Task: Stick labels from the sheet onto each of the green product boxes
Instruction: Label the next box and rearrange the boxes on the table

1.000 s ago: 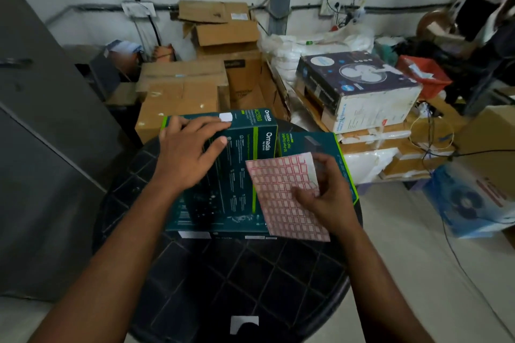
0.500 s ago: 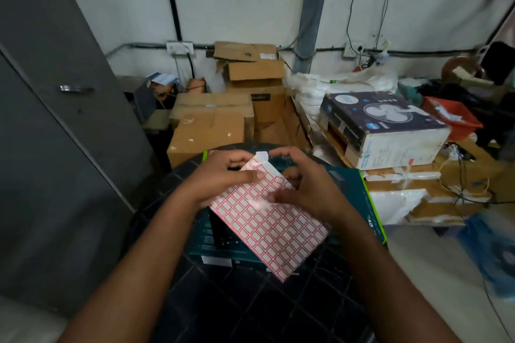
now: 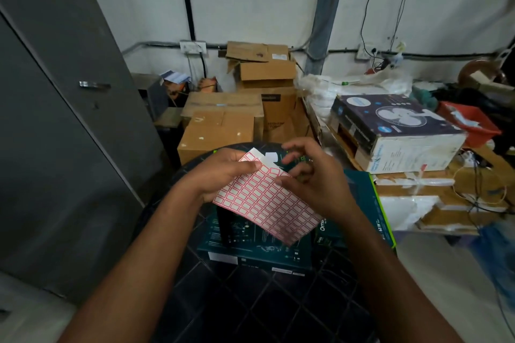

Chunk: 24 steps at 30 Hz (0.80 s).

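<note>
A sheet of red-bordered white labels (image 3: 267, 203) is held up over the green product boxes. My left hand (image 3: 220, 175) pinches its upper left edge. My right hand (image 3: 312, 178) is at the sheet's top right corner, thumb on the sheet and fingers curled above it. One green box (image 3: 250, 248) lies under the sheet, with a white label (image 3: 271, 157) stuck near its far edge. A second green box (image 3: 367, 209) lies to its right, partly hidden by my right forearm. Both rest on a round black table (image 3: 264, 301).
Brown cardboard boxes (image 3: 220, 131) are stacked behind the table. A fan carton (image 3: 395, 131) sits on low stacks at the right, with cables and an orange tray (image 3: 471, 125) beyond. A grey metal cabinet (image 3: 55, 120) stands at the left.
My left hand left the green box and took hold of the label sheet. Both hands lifted the sheet up over the boxes, and my view tilted upward.
</note>
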{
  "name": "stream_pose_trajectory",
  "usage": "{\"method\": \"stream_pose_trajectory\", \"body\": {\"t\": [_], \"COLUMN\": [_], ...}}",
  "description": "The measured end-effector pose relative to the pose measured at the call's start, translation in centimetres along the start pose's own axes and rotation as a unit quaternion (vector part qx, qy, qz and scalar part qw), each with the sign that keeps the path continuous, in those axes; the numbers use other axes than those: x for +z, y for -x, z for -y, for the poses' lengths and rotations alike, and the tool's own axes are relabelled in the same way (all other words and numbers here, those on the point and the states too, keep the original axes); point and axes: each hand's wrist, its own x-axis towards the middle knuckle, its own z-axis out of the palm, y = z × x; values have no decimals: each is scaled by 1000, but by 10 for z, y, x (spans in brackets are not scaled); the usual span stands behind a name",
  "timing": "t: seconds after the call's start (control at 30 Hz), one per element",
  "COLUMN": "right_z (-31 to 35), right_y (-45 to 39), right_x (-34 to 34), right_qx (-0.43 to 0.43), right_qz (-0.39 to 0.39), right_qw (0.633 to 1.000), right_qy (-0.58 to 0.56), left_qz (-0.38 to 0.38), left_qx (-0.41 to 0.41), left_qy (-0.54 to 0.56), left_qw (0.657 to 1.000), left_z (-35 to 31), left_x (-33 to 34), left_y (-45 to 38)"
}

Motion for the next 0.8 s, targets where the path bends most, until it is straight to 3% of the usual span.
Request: {"method": "stream_pose_trajectory", "body": {"t": [0.13,0.4,0.63,0.8], "right_z": [4,-2,-8,-11], "right_y": [-5,-7,-8,-6], "right_x": [-1,2,4,6], "right_qx": [-49,-55,-50,32], "right_qz": [25,4,-7,19], "right_qw": [993,987,995,997], "right_qy": [106,154,85,-63], "left_qz": [-10,-33,-44,-46], "left_qx": [-4,-19,-21,-8], "left_qy": [5,-24,-47,-48], "left_qw": [1000,999,998,998], "left_z": [-1,-4,-3,-1], "left_x": [1,4,4,6], "left_y": [-1,-4,-7,-8]}}
